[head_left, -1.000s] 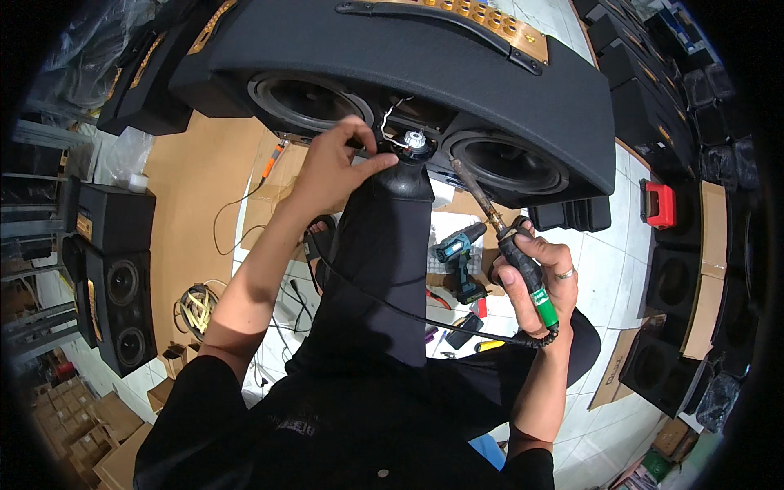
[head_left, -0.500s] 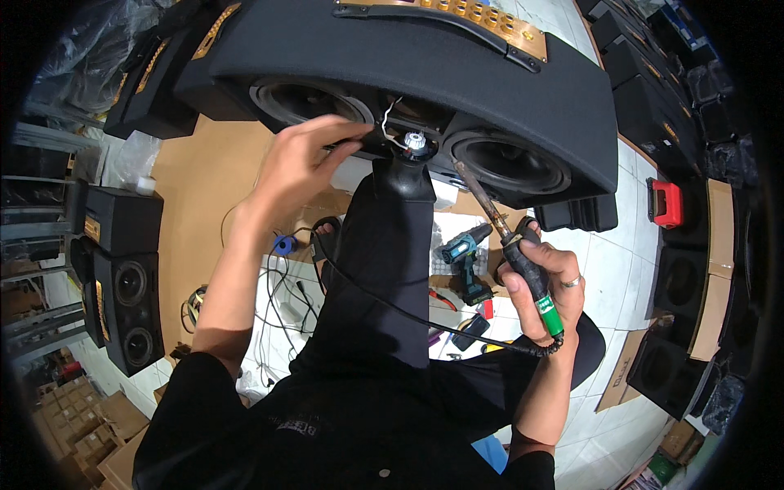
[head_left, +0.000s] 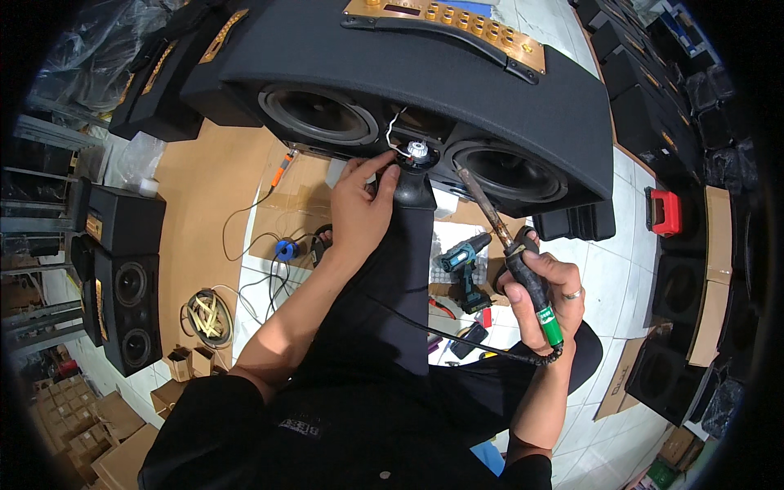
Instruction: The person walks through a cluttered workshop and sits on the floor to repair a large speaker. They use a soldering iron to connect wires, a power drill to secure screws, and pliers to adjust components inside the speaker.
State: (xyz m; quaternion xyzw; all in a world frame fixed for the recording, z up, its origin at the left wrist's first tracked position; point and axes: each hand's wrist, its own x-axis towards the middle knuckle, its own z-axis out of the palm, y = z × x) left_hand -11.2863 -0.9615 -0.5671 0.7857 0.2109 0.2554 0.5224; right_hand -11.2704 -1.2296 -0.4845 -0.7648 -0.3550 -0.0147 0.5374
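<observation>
A black horn tweeter (head_left: pixel 414 190) with a silver driver (head_left: pixel 417 150) sits upright at my raised knee, below the opening between two round woofers. A white wire (head_left: pixel 392 122) runs from that opening down to the driver. My left hand (head_left: pixel 363 204) has its index finger and thumb on the tweeter's rim, beside the wire's end. My right hand (head_left: pixel 547 298) grips a soldering iron (head_left: pixel 523 278) with a green band, its long metal tip just right of the tweeter, in front of the right woofer. A black cord trails from the iron across my leg.
A large black speaker cabinet (head_left: pixel 408 65) spans the top. Below it lie a teal drill (head_left: pixel 461 257), an orange-handled tool (head_left: pixel 282 171), a blue spool (head_left: pixel 286 250) and cables. More speakers (head_left: pixel 131 310) line both sides, with a red case (head_left: pixel 663 211) at right and cardboard boxes at lower left.
My left hand was raised off to the left half a second ago; it has moved right and down onto the tweeter. The iron in my right hand has barely moved.
</observation>
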